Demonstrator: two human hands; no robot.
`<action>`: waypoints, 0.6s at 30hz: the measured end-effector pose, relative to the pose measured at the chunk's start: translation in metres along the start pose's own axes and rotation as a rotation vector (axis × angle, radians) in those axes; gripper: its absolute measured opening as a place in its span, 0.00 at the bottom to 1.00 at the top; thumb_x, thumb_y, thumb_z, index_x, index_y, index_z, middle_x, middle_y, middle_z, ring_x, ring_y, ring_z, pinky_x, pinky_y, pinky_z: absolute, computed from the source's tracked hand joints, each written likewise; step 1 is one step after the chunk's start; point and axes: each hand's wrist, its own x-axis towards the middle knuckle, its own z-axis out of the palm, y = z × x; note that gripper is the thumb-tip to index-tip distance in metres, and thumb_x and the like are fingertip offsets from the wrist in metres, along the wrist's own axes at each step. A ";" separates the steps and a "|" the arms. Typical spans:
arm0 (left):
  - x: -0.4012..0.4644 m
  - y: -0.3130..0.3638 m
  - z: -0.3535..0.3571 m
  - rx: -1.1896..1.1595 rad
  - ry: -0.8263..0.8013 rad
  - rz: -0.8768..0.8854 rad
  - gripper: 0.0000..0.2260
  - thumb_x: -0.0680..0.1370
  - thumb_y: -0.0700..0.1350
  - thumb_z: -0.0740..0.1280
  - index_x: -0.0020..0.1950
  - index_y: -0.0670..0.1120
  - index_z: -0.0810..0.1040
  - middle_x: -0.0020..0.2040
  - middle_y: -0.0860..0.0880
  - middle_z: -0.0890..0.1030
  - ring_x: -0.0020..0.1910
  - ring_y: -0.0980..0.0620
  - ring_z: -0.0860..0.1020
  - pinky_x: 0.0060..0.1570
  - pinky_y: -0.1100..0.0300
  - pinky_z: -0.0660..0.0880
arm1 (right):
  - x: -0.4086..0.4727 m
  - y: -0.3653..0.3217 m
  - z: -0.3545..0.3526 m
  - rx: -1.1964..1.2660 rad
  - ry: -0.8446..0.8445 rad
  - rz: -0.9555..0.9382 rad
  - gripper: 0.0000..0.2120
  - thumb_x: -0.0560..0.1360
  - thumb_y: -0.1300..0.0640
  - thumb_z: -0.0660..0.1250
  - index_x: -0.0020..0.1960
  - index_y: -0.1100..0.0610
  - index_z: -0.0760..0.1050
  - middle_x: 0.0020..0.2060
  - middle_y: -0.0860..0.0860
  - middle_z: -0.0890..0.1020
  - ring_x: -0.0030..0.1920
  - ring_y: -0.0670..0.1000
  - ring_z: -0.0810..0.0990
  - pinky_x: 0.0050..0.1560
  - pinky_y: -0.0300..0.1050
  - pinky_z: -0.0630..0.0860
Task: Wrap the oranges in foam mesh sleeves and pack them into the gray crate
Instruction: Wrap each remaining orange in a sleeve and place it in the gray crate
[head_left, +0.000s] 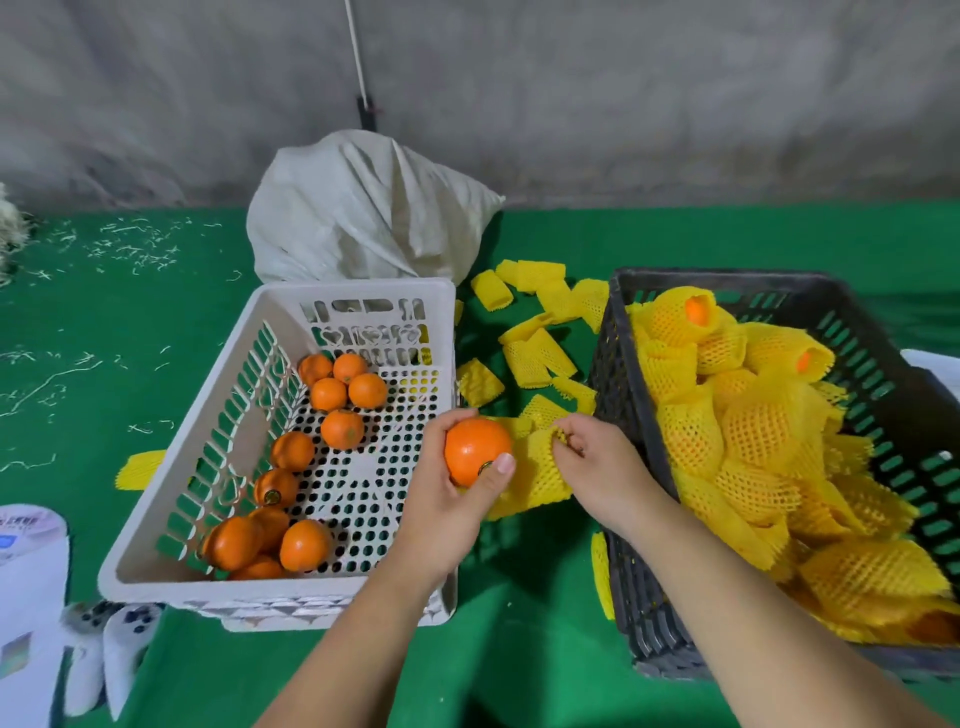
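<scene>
My left hand (457, 493) grips a bare orange (475, 449) between the two crates. Right beside it, my right hand (597, 462) pinches the top edge of a yellow foam mesh sleeve (540, 478), whose mouth faces the orange. The gray crate (618, 395) on the right holds several oranges wrapped in yellow sleeves (753, 426). On the left, a white perforated crate (270, 322) contains several unwrapped oranges (340, 428).
Loose yellow sleeves (535, 353) lie scattered on the green cloth between and behind the crates. A white sack (363, 213) stands behind the white crate. One more yellow sleeve (137, 470) lies left of it. White packaging (31, 597) sits at the lower left.
</scene>
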 end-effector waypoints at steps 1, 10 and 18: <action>0.001 0.001 0.002 0.011 -0.009 -0.011 0.27 0.72 0.64 0.76 0.69 0.64 0.72 0.57 0.61 0.80 0.52 0.56 0.84 0.48 0.63 0.80 | -0.001 -0.002 0.000 -0.002 -0.008 -0.003 0.04 0.82 0.56 0.65 0.50 0.56 0.77 0.33 0.47 0.76 0.33 0.43 0.72 0.38 0.46 0.70; -0.004 -0.003 0.005 0.036 -0.196 -0.147 0.32 0.70 0.71 0.76 0.69 0.58 0.77 0.62 0.56 0.80 0.60 0.48 0.83 0.55 0.49 0.83 | -0.009 -0.007 0.000 -0.236 0.032 -0.021 0.09 0.77 0.61 0.68 0.47 0.50 0.69 0.35 0.46 0.73 0.37 0.52 0.74 0.36 0.50 0.72; -0.004 0.000 0.006 -0.032 -0.203 -0.169 0.27 0.71 0.61 0.77 0.67 0.55 0.80 0.68 0.55 0.79 0.61 0.43 0.83 0.57 0.41 0.83 | -0.005 -0.004 0.000 -0.193 0.220 -0.084 0.14 0.79 0.49 0.69 0.43 0.51 0.66 0.31 0.47 0.72 0.30 0.47 0.70 0.29 0.46 0.63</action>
